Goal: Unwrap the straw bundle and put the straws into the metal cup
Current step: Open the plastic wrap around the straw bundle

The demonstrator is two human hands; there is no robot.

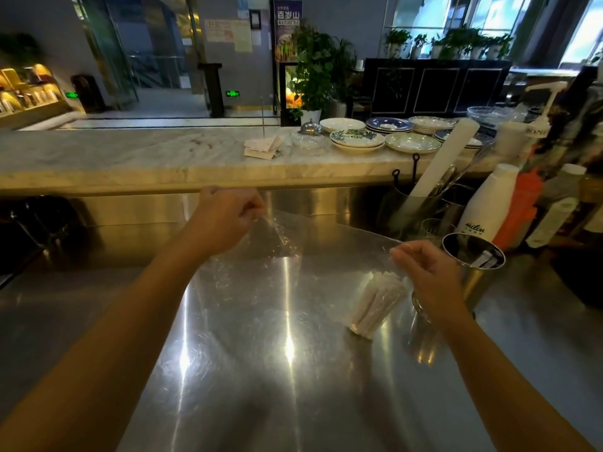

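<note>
A sheet of clear plastic wrap (274, 256) is stretched in the air above the steel counter. My left hand (225, 220) pinches its far left corner and my right hand (424, 272) pinches its right corner. Under the sheet, a bundle of white paper-wrapped straws (375, 305) lies on the counter, just left of my right wrist. The metal cup (473, 265) stands upright right behind my right hand, with a small wrapped piece visible inside it.
The steel counter (277, 370) spreads out in front of me. At right stand a white bottle (486, 207), an orange bottle (518, 207), a pump bottle (522, 132) and a utensil holder (414, 203) with a white roll. Plates (359, 138) sit on the marble ledge (130, 158) behind.
</note>
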